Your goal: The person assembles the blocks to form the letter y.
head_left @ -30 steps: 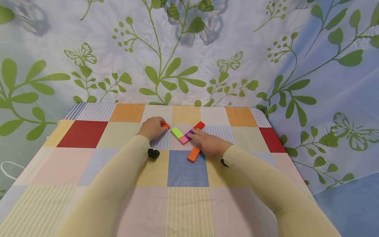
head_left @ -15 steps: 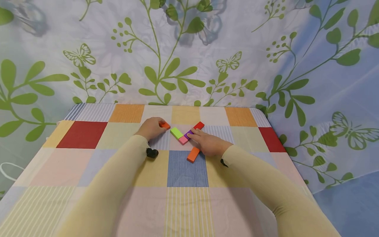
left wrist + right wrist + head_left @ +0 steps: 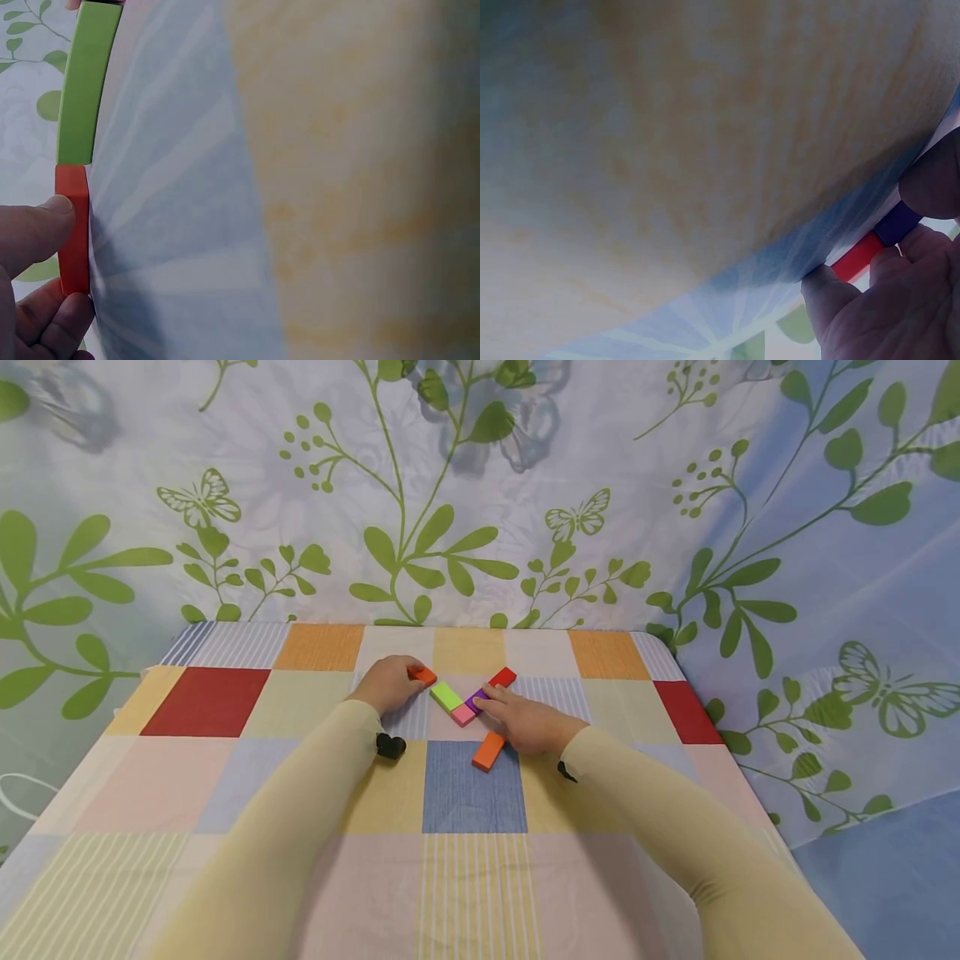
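Thumb and fingers of my left hand (image 3: 387, 683) pinch an orange-red block (image 3: 73, 229). Its end meets, or nearly meets, the end of a lime-green block (image 3: 447, 697) in the left wrist view. A pink block (image 3: 463, 715) joins the green one's near end. From there a purple block (image 3: 475, 698) and a red block (image 3: 503, 677) run off to the far right, forming a V. My right hand (image 3: 531, 722) holds the purple block, its thumb on the near side and fingers over it. One fingertip lies by the red block (image 3: 857, 257) in the right wrist view.
A separate orange block (image 3: 488, 752) lies just nearer than my right hand. All the blocks rest on a patchwork-patterned tablecloth (image 3: 472, 877). A leaf-printed curtain (image 3: 315, 485) hangs behind the table's far edge and along its right side.
My left hand has shifted slightly to the right with the orange-red block, towards the far end of the green block. The right hand and the other blocks stay in place.
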A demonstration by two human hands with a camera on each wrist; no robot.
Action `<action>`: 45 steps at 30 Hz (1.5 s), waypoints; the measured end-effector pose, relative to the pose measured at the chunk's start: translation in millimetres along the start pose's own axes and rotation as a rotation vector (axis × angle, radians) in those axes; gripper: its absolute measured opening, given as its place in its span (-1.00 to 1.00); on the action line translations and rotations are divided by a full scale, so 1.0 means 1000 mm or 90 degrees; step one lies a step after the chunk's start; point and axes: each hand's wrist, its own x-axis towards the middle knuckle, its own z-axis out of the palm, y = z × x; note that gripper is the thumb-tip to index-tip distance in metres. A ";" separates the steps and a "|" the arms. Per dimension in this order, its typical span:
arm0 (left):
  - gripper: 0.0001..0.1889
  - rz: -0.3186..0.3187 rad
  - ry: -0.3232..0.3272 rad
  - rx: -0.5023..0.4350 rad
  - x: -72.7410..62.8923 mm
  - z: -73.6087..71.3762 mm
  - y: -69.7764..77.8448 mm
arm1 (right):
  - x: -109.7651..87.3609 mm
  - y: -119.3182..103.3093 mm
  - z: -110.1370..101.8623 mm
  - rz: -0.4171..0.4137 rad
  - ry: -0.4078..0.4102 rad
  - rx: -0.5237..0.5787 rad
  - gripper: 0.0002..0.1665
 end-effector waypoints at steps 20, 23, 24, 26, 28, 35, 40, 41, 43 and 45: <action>-0.62 0.018 -0.002 0.008 0.001 0.003 0.003 | -0.001 -0.003 -0.003 0.007 -0.005 0.007 -0.21; -0.62 0.032 0.003 0.018 0.000 0.003 0.004 | -0.002 -0.002 -0.002 0.004 -0.001 0.005 -0.22; -0.62 0.035 0.004 0.020 -0.001 0.003 0.005 | -0.002 -0.003 -0.002 0.004 -0.001 0.005 -0.22; -0.63 0.038 0.004 0.019 -0.001 0.003 0.005 | -0.002 -0.003 -0.003 0.004 0.000 0.006 -0.23; -0.63 0.038 0.003 0.017 -0.001 0.004 0.005 | -0.002 -0.004 -0.003 0.005 0.000 0.009 -0.23; -0.64 0.040 0.005 0.016 -0.001 0.005 0.005 | -0.002 -0.004 -0.002 0.004 0.000 0.008 -0.22; -0.64 0.041 0.011 0.012 -0.002 0.004 0.005 | -0.002 -0.004 -0.002 0.003 0.003 0.009 -0.23; -0.65 0.041 0.012 0.012 -0.002 0.004 0.005 | -0.002 -0.004 -0.002 0.002 0.004 0.010 -0.23; -0.65 0.043 0.012 0.011 -0.003 0.004 0.005 | -0.002 -0.004 -0.003 0.001 0.004 0.012 -0.23; -0.64 0.046 0.011 0.013 -0.003 0.004 0.005 | -0.002 -0.004 -0.003 0.002 0.004 0.012 -0.23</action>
